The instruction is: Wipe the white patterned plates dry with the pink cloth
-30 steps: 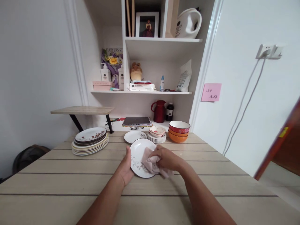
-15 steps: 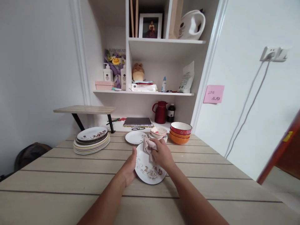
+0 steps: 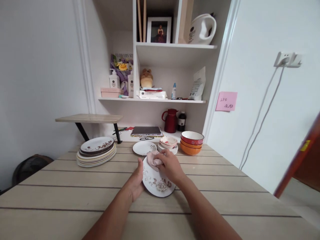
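A white plate with a brown flower pattern and dark rim is tilted toward me above the table. My left hand grips its left edge, thumb up along the rim and the other fingers hidden behind it. In my right hand is a bunched pale pink cloth, pressed against the upper part of the plate's face. Just behind lies another flowered plate, flat on the table.
A stack of plates stands at left, by a small raised wooden shelf. Small dishes and stacked bowls stand at the back right. Behind them are a dark laptop-like slab, glasses and a red jug.
My right hand has moved the cloth a little to the left across the upper part of the plate. My left hand keeps its hold. The camera view has shifted slightly.
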Tool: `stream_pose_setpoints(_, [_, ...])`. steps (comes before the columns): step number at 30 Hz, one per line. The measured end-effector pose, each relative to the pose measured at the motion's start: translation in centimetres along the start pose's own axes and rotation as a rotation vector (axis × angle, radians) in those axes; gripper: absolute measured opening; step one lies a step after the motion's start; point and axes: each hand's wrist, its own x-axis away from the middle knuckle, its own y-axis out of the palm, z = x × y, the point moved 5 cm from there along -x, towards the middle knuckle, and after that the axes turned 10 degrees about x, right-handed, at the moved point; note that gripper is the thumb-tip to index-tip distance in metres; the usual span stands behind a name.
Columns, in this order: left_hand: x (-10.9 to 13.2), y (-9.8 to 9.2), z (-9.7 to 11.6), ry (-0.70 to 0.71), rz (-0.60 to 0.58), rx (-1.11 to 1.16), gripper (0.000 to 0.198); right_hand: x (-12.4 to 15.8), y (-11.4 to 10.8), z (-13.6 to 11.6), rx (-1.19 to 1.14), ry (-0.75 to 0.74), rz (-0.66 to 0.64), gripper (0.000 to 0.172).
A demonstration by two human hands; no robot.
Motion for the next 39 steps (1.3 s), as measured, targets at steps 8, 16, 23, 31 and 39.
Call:
stream_pose_setpoints(8, [0.2, -0.1, 0.2, 0.000, 0.036, -0.014, 0.075, 2.7, -0.3, 1.9, -0.048, -0.095, -0.480, 0.023])
stream_pose_setpoints(16, [0.2, 0.2, 0.1, -0.020, 0.037, -0.026, 0.075, 1.5, 0.6, -2.9, -0.231, -0.135, -0.181, 0.036])
stream_pose_setpoints(23, [0.3, 0.4, 0.1, -0.030, 0.020, 0.002, 0.074, 0.9, -0.2, 0.6, -0.082, 0.112, 0.020, 0.032])
stream_pose_setpoints(31, [0.7, 0.3, 0.2, -0.019, 0.014, 0.024, 0.075, 1.0, -1.2, 0.6, -0.045, 0.187, 0.037, 0.022])
stream_pose_setpoints(39, [0.1, -1.3, 0.3, -0.022, 0.085, -0.028, 0.073, 1.3, -1.4, 1.3, 0.099, 0.255, -0.040, 0.010])
